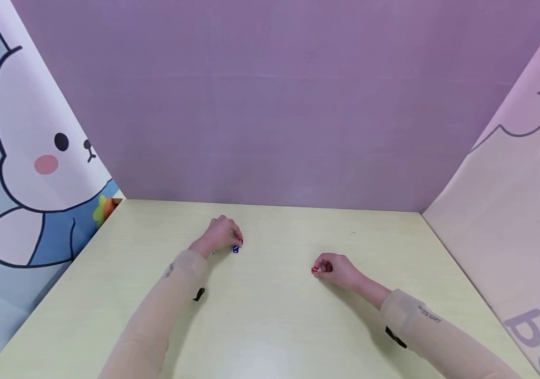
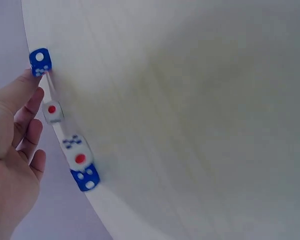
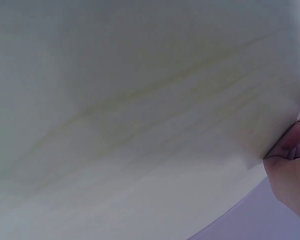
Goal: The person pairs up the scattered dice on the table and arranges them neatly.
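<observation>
My left hand (image 1: 219, 234) is over the left-centre of the table, with a red die (image 1: 241, 241) between its fingertips. Just in front of them a blue die (image 1: 235, 249) sits on the table. In the left wrist view that blue die (image 2: 40, 62) largely hides the red one. A white die (image 2: 52, 111) stands near the curled fingers, and another white die (image 2: 79, 152) adjoins a second blue die (image 2: 85, 178). To the right, my right hand (image 1: 338, 270) pinches a red die (image 1: 314, 270) low over the table; only a red sliver shows in the right wrist view.
The pale wooden table (image 1: 270, 326) meets a purple backdrop (image 1: 270, 116) at its far edge. Printed cloths hang along the left side (image 1: 28, 158) and right side (image 1: 511, 210). A small dark mark (image 1: 352, 232) shows toward the back right of the tabletop.
</observation>
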Motion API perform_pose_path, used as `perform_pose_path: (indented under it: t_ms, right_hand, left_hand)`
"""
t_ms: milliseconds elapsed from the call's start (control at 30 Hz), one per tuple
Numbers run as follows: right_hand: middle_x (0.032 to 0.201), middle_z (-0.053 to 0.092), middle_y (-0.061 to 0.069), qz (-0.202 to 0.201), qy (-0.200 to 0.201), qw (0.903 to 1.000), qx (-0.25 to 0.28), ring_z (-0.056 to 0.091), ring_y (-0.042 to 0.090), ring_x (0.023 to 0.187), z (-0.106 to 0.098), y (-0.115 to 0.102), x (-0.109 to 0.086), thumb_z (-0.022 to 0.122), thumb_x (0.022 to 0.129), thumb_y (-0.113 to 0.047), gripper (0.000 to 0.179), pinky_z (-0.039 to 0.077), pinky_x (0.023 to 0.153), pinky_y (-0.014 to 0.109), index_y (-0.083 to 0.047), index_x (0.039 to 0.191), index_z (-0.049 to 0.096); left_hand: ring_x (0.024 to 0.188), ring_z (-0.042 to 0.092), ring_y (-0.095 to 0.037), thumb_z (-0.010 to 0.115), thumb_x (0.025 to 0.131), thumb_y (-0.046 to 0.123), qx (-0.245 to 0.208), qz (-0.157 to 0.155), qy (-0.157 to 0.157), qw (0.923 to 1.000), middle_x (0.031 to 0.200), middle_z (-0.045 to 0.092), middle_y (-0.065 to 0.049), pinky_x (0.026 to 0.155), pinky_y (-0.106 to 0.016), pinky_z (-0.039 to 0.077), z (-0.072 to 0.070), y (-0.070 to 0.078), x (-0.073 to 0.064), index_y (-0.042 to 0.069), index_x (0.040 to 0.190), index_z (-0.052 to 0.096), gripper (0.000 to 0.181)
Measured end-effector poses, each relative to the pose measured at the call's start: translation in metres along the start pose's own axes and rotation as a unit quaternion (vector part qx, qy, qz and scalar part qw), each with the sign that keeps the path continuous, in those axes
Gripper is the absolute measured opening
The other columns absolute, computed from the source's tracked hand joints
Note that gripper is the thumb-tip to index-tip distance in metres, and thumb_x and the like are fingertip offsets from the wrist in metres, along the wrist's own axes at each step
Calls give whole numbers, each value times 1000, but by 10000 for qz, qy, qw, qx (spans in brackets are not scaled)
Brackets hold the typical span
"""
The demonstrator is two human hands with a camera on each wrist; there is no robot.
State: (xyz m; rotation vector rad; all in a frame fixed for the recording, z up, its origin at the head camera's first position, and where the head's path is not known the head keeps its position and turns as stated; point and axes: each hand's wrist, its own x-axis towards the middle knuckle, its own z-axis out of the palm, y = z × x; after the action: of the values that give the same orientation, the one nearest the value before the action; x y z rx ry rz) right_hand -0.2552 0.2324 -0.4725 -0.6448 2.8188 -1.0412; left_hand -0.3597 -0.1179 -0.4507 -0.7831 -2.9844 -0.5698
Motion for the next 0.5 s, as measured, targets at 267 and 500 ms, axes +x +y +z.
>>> perform_pose_path:
  t_ms: [267,500]
  right_hand:
    - [71,52,-4,39,-7,10000,-13,44,8,65,0,-3,-1,72,81,-9,11,38,58,18,-9,88,64]
    - [69,51,-4,-54,72,10000,-33,43,6,63,1,-5,-3,73,81,-9,11,37,57,18,-9,86,63]
  left_hand:
    - [86,47,-19,80,75,23,-42,-147,-166,9997,73,65,11,87,-41,31,0,18,7,22,71,72,9]
    - [81,57,-15,79,77,21,-68,-261,-189,9995,77,67,9,91,-40,39,8,34,16,20,75,73,6]
